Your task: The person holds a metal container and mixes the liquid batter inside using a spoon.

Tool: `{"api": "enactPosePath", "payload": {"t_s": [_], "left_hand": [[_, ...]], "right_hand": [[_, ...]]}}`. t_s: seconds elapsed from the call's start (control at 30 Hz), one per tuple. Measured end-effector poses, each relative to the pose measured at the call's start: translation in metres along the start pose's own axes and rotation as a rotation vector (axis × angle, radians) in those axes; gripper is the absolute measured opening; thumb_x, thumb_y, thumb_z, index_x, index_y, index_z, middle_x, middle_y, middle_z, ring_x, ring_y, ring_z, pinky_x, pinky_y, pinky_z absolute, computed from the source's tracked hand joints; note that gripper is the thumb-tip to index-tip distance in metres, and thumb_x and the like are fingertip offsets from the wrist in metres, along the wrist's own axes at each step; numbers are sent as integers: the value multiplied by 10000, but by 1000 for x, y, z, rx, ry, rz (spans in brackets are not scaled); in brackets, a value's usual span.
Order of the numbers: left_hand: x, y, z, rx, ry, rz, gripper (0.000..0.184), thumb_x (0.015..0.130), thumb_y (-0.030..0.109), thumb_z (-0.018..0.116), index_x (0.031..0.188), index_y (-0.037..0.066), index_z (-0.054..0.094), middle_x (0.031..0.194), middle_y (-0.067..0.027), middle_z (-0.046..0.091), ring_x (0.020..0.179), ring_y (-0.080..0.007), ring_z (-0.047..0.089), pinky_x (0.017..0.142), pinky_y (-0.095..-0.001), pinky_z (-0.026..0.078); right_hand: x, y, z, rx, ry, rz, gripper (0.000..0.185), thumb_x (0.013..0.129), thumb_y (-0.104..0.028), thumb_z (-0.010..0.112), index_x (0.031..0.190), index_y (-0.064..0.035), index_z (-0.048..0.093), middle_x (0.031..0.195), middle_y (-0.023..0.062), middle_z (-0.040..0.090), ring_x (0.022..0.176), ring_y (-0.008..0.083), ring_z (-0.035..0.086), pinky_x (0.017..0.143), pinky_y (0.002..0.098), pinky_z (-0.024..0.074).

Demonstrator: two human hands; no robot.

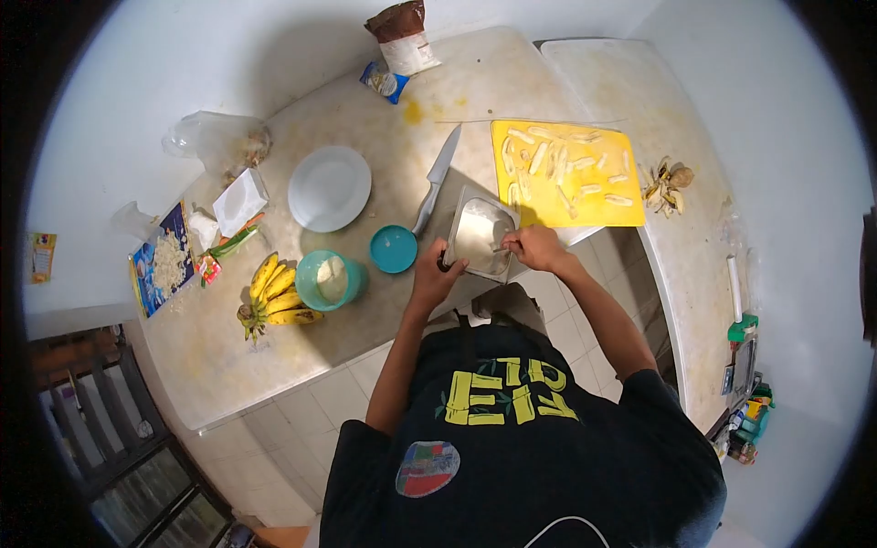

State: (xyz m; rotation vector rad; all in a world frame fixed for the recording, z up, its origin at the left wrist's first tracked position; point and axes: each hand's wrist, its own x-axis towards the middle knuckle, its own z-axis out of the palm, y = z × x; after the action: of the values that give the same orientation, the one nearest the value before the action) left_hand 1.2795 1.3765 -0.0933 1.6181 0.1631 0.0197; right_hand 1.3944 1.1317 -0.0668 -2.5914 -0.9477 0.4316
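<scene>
A rectangular metal container (pixel 483 239) with pale, creamy contents stands at the counter's front edge. My left hand (pixel 437 274) is closed on its left side, where a small dark part shows by the fingers. Over the container's right side, my right hand (pixel 537 248) pinches a thin metal utensil (pixel 501 247) that dips into the mixture; its lower end is hidden. Just beyond the container, a yellow cutting board (pixel 571 210) carries several peeled banana slices (pixel 559 163). A knife (pixel 438 173) lies left of the container, its blade pointing away from me.
Left of my hands are a teal lid (pixel 394 249), a teal tub (pixel 330 279) with white contents, bananas (pixel 276 294) and a white plate (pixel 330 189). Banana peels (pixel 670 186) lie right of the board. Packets (pixel 402 41) stand at the back wall.
</scene>
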Motion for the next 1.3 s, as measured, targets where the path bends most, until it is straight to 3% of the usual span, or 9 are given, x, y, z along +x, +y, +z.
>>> {"api": "enactPosePath", "payload": {"t_s": [0.1,0.2,0.3,0.4,0.5,0.63,1.0,1.1,1.3], "left_hand": [[2,1,2,-63,9,-19,227,845,66,771,903,10,558,767,-46,598,685,-103,598,612,-272,488],[-3,4,0,-88,23,-41,225,848,59,768,931,3,566,811,-54,627,709,-104,618,626,-268,513],[2,-6,0,-134,17,-80,239,855,65,771,963,-4,569,859,-63,642,737,-118,641,648,-277,550],[-1,-5,0,-298,32,-214,276,864,91,779,999,-10,561,881,-65,635,771,-140,662,658,-291,583],[-1,-19,-3,-300,35,-343,322,872,120,785,1041,-18,548,893,-72,625,790,-158,679,658,-300,606],[-1,-20,-2,-317,-15,-432,360,875,136,788,1057,-25,522,934,-90,622,790,-171,694,648,-303,616],[9,-21,-8,-271,-71,-444,360,878,167,787,1022,-4,505,943,-105,622,755,-201,704,639,-319,627],[10,-13,-6,-283,-72,-477,364,875,169,790,1018,-6,504,935,-105,619,750,-202,706,623,-319,622],[8,-21,-8,-217,-77,-444,357,882,166,780,1050,-22,527,944,-99,634,799,-199,697,637,-325,618]], "right_hand": [[2,-9,2,33,231,305,165,920,-255,596,957,-213,751,793,121,712,772,369,690,704,499,529],[-2,-1,0,-55,6,20,169,926,-262,594,949,-210,752,762,121,706,741,371,689,681,497,530],[0,-8,1,184,202,238,179,938,-270,582,956,-201,746,764,127,705,733,375,688,672,491,534],[1,-9,-4,-267,60,199,150,937,-253,599,967,-178,726,774,130,706,711,353,686,643,462,538],[-2,-10,-4,-166,20,39,178,962,-297,580,999,-183,712,762,136,700,686,366,677,618,477,525],[-16,-37,-33,-21,288,37,164,974,-233,564,1030,-156,697,766,147,698,680,359,679,607,478,523],[-82,-26,17,59,534,28,233,897,-64,590,1123,-113,610,815,135,685,690,331,686,566,445,523],[-85,-25,26,31,376,113,251,876,-39,598,1118,-106,604,801,138,681,693,332,686,568,444,524],[-89,-27,32,-6,422,93,136,940,-103,609,1075,-95,618,674,130,644,593,338,648,507,442,479]]}}
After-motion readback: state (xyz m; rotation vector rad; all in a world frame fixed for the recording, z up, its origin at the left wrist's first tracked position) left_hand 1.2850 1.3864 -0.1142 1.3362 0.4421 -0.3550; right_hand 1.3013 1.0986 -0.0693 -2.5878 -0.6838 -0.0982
